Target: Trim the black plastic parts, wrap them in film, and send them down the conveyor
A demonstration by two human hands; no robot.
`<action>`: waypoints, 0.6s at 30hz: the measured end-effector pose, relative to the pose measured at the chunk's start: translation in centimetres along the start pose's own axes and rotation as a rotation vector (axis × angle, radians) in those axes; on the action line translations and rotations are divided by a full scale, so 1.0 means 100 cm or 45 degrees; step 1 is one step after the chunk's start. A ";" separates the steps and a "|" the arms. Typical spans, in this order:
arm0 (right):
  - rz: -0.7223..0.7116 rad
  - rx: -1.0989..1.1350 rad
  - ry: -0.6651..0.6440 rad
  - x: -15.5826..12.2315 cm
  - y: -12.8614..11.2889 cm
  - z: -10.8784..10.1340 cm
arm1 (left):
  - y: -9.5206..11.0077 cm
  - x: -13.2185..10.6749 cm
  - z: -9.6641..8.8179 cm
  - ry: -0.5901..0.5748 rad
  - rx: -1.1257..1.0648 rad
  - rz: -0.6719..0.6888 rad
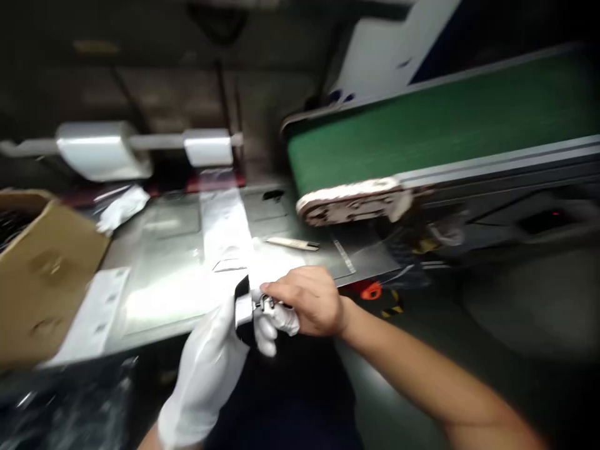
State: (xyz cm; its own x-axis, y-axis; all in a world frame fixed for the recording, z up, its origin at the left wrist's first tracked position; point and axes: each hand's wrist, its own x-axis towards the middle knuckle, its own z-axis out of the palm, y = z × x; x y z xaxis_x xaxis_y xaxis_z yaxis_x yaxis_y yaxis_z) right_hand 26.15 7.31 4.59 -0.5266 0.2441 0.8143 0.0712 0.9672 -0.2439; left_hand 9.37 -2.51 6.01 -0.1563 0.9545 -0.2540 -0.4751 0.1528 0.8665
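My left hand (213, 353), in a white glove, is wrapped round a small black and silver metal part (244, 310) just in front of the table's near edge. Bare and bent at the fingers, my right hand (312, 301) meets the same part from the right. Its fingertips are on the small silver fitting (267, 304) that sticks out of the part's side. What the right hand's lower fingers do is hidden. On the table beyond the hands lie a pale-handled cutter (293, 244) and a strip of clear plastic film (225, 219).
Two film rolls, a large one (96, 150) and a smaller one (209, 147), hang on a bar behind the table. A cardboard box (56, 281) stands at the left. The green conveyor belt (435, 122) runs off to the right. An orange tape measure (371, 290) shows below the table edge.
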 end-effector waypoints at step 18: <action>0.567 0.125 0.119 -0.077 -0.057 0.057 | -0.033 -0.032 -0.049 -0.171 -0.083 -0.249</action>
State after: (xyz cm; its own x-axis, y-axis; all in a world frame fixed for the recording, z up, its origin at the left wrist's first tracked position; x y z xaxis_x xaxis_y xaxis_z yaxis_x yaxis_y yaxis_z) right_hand 24.96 -0.45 -3.27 -0.3838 0.6439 0.6619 0.1899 0.7565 -0.6259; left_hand 7.15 -7.32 1.83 0.0583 0.9346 -0.3508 -0.5406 0.3250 0.7760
